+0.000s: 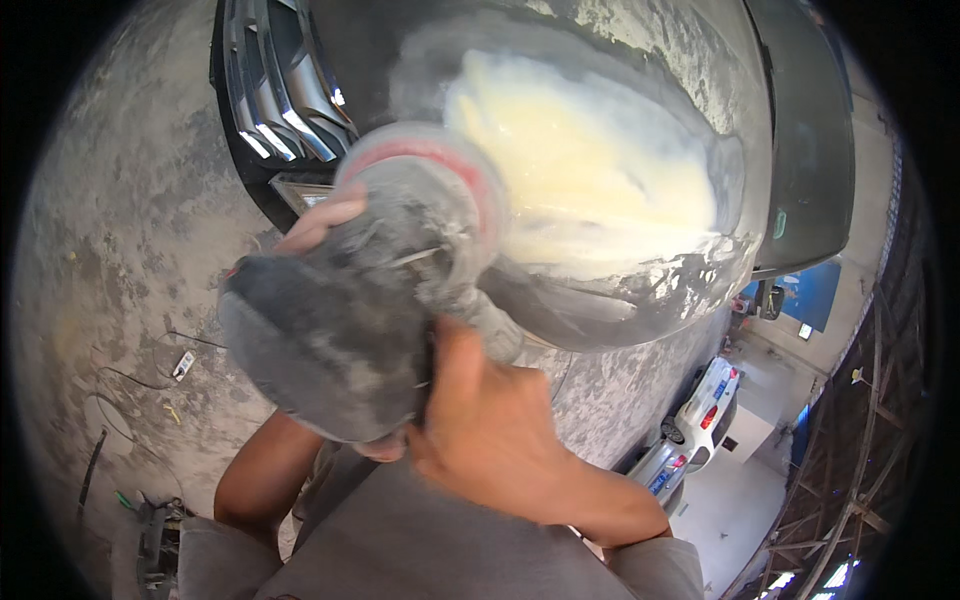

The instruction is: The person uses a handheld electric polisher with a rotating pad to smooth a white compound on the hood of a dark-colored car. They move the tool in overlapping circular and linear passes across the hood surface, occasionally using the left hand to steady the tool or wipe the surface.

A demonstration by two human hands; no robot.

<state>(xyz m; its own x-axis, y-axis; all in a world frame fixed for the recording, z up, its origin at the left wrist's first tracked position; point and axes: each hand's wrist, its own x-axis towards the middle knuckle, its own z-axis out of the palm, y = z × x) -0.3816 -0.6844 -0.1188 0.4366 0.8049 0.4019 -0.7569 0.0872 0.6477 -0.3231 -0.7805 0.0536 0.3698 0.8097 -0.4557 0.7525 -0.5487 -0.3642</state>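
Observation:
A dust-covered power sander (400,225) with a blurred round pad and a red ring rests against the car's front panel. A dark, bulky dust bag (325,345) hangs off its near end. The fingers of my left hand (328,217) curl round the sander's left side; the bag hides the rest of that hand. My right hand (490,430) is closed at the near right side of the sander and bag, its grip partly hidden. Beside the pad, a wide patch of pale yellow filler (600,170) covers the dark, scuffed car panel (570,305).
A chrome grille (280,75) lies left of the pad. Cables and a small white plug-like piece (183,366) lie on the stained concrete floor (110,270). To the right are the windshield (808,140) and, farther off, white cars (700,415).

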